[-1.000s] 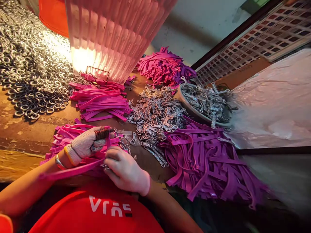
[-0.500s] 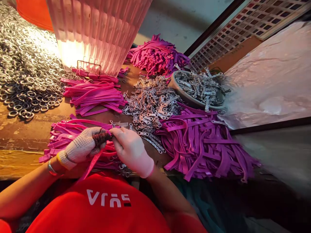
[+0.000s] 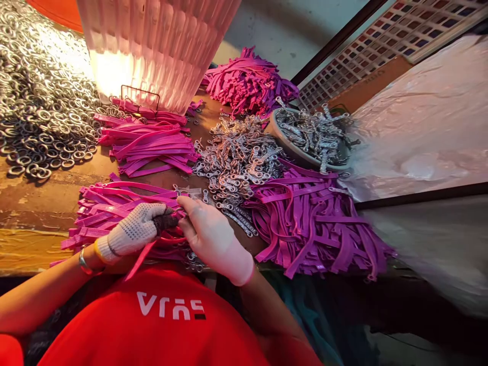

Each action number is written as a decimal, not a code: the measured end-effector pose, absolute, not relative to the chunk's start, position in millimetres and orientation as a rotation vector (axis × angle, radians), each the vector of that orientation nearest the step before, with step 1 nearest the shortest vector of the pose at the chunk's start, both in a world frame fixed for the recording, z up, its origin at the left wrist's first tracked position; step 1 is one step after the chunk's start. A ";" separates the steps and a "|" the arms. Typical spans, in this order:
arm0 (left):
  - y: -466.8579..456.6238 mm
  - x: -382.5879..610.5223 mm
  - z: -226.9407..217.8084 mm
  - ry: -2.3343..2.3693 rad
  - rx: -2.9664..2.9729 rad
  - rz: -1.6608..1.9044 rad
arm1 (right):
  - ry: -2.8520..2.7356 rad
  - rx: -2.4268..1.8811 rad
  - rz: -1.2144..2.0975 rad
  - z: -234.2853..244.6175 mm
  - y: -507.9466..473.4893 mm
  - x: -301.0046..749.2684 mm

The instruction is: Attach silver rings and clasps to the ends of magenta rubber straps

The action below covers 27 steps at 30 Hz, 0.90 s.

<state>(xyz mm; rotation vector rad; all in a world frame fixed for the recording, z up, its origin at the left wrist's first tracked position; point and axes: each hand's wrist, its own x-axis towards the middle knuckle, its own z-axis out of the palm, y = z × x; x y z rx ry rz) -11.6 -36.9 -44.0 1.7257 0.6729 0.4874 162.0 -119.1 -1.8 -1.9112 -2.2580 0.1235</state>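
My left hand (image 3: 133,231), in a dotted white knit glove with dark covering on the fingertips, is closed on a pink strap (image 3: 140,260). The strap's free end hangs down toward my red shirt. My right hand (image 3: 213,236), in a thin white glove, pinches close to the left fingertips at the strap's upper end. What lies between the right fingers is hidden. Beneath and behind both hands spreads a bundle of pink straps (image 3: 101,206). Short metal chain pieces (image 3: 244,162) are heaped just beyond my right hand.
Metal rings (image 3: 46,114) cover the table's left side. A ribbed translucent panel (image 3: 152,51) glows at the back, with more pink straps (image 3: 152,145) before it. Purple straps (image 3: 320,218) lie at right, below a bowl (image 3: 280,134) of chain pieces. Another strap pile (image 3: 247,84) sits behind.
My right fingers have opened slightly from their tighter pinch and the right hand has shifted a little rightward. My left hand has moved slightly right, still on the strap.
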 end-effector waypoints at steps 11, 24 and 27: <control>-49.5 -9.4 -44.4 0.735 1.786 0.429 | -2.463 -1.973 0.064 -26.5 -126.9 161.6; 35.5 -89.0 -1.5 0.794 2.070 0.238 | -2.201 -1.890 0.363 -22.8 -142.8 214.2; 34.6 -86.6 -2.2 0.974 2.021 0.364 | -2.066 -1.895 0.592 -25.1 -128.4 236.3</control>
